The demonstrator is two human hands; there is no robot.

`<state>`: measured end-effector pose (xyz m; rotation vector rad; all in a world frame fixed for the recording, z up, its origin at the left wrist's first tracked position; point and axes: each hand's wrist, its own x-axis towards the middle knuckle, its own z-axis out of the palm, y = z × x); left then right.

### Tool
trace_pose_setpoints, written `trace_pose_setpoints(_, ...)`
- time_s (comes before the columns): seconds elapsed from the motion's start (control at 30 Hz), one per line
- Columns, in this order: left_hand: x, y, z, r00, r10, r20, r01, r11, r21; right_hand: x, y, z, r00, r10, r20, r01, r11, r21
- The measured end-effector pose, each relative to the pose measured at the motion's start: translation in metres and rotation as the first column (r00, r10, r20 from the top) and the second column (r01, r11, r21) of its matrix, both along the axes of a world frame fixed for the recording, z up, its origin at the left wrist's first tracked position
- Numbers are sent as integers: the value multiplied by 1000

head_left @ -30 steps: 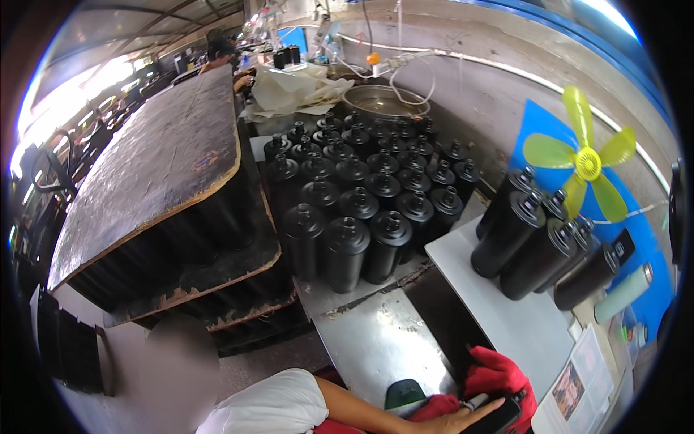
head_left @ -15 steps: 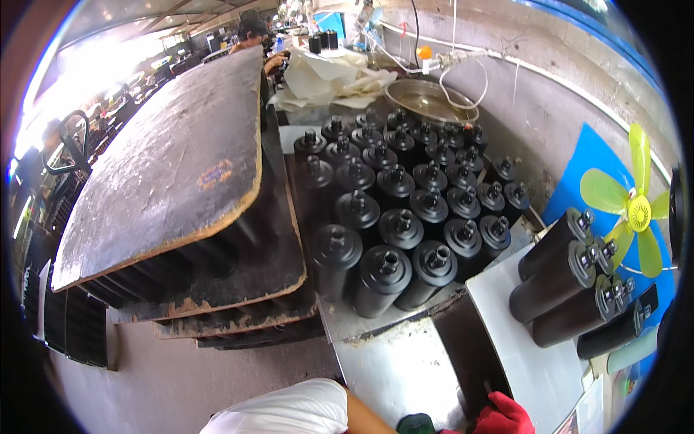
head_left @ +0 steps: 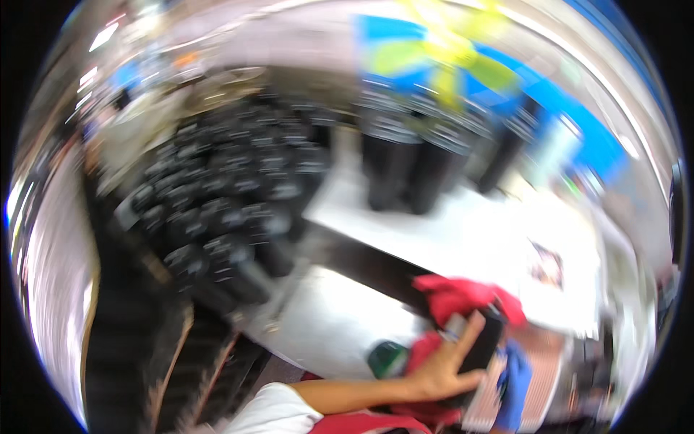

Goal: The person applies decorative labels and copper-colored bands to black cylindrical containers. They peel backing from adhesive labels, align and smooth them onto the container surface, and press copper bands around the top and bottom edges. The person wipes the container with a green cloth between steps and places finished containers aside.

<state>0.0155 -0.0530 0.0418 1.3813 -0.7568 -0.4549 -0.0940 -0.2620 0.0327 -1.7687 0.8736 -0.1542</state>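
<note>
Motion smears the head view. My left hand [head_left: 450, 365], bare, reaches across the lower middle with thumb and fingers spread around a black cylinder [head_left: 483, 343], which looks like the dark ones on the tables. A red cloth [head_left: 466, 295] lies against the cylinder's far end, and more red cloth shows under my left hand. My right hand [head_left: 513, 383], in a blue glove, is just right of the cylinder. Its fingers are blurred, and I cannot tell whether it touches the cylinder. A dark green round thing [head_left: 387, 359] sits left of my left wrist.
Many black necked cylinders [head_left: 231, 181] stand closely packed at the left. Several more cylinders [head_left: 419, 155] stand on the white table [head_left: 361, 206], with a yellow-green fan [head_left: 450, 50] behind. A ribbed pinkish surface [head_left: 538, 362] lies at lower right. Stacked boards [head_left: 61, 282] rise at far left.
The view has swung right and down, so the cylinders and fan appear farther left. My left hand, the blue-gloved right hand and the black cylinder have come into view; the red cloth shows more fully.
</note>
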Motion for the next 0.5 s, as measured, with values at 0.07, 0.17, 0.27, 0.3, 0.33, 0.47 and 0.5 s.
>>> trace_pose_setpoints(0.07,-2,-2,-2,982,82,172,-121,966,229,11,-14,39,947,-191,259,205,978,-27)
trace_pose_setpoints(0.17,5,-14,11,996,61,66,-70,987,148,18,-101,36,933,-19,360,189,876,-443)
trace_pose_setpoints(0.27,0,-16,7,1000,3,-11,-2,992,126,34,-136,56,972,97,212,87,691,-718)
trace_pose_setpoints(0.3,-1,-17,8,1000,10,-15,-8,992,128,44,-152,56,967,195,166,24,577,-817)
trace_pose_setpoints(0.33,-1,-15,4,999,2,42,-9,985,173,56,-157,55,969,222,111,-36,566,-823)
trace_pose_setpoints(0.47,-2,-12,3,999,9,-51,-5,997,75,107,-154,51,944,266,-195,-302,458,-836)
trace_pose_setpoints(0.5,-3,-12,3,999,-2,-52,6,997,77,103,-148,44,938,263,-225,-325,444,-835)
